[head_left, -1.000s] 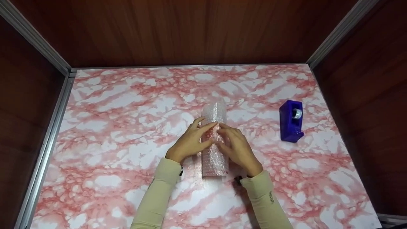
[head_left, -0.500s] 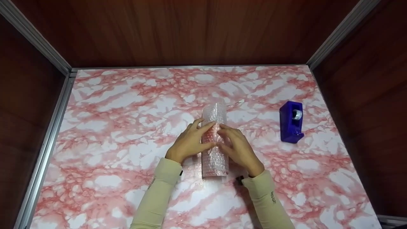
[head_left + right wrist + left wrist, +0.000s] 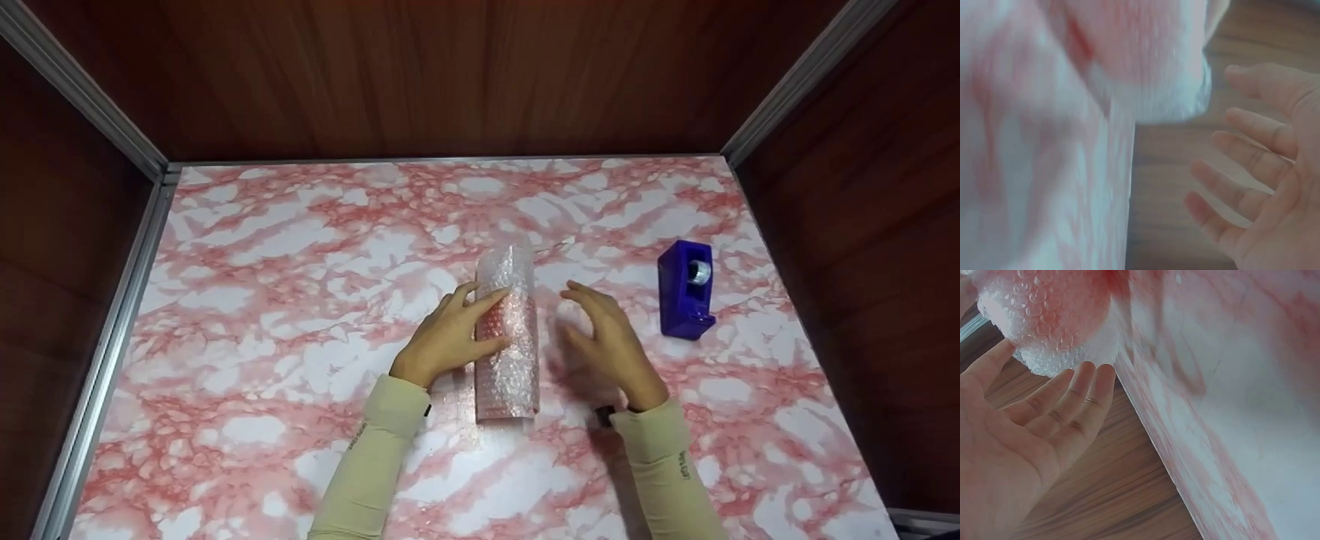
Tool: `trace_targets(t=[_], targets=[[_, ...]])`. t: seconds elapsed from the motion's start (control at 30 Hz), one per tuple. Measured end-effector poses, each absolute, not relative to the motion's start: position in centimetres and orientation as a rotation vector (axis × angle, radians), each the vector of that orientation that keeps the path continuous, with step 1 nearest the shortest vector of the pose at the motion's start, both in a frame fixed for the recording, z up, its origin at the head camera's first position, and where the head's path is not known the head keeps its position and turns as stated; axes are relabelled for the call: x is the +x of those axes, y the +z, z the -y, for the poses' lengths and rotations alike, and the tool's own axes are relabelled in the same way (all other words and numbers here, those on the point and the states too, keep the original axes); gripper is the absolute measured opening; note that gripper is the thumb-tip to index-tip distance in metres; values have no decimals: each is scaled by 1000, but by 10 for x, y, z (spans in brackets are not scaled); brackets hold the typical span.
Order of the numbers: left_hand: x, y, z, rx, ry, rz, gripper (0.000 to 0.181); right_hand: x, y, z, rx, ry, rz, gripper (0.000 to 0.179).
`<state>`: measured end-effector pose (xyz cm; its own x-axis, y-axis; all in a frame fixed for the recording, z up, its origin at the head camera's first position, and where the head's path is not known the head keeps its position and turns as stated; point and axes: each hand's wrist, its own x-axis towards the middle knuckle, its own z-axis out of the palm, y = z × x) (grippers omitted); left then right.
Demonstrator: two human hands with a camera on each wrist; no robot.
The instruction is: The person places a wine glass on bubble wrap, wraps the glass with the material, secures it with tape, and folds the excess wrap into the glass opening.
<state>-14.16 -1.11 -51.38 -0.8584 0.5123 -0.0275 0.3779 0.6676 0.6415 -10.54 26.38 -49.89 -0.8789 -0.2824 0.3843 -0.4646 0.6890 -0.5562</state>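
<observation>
A roll of bubble wrap (image 3: pixel 514 375) lies lengthwise in the middle of the table, with a reddish tint showing through it. On its left side rests my left hand (image 3: pixel 450 334), thumb and index fingertip on top of the wrap. The left wrist view shows that hand's fingers fairly straight along the bubble wrap (image 3: pixel 1039 309). My right hand (image 3: pixel 611 337) is off to the right of the roll, holding nothing. In the right wrist view the right hand (image 3: pixel 1264 163) has its fingers spread, apart from the blurred bubble wrap (image 3: pixel 1151 67).
A purple tape dispenser (image 3: pixel 684 292) with a roll of clear tape stands to the right. The pink-and-white marbled table (image 3: pixel 300 225) is bounded by dark wood panels (image 3: pixel 450 75) and metal rails at the back and sides.
My right hand has come off the bubble wrap and moved right, toward the tape dispenser. My left hand has stayed on the roll.
</observation>
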Motion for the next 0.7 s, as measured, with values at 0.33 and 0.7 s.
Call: trace_targets(t=[0.33, 0.7], targets=[[-143, -514, 11, 717, 973, -2640, 77, -107, -493, -328, 379, 827, 2650, 41], [-142, -515, 11, 675, 995, -2626, 77, -101, -495, -411, -80, 823, 2620, 34]])
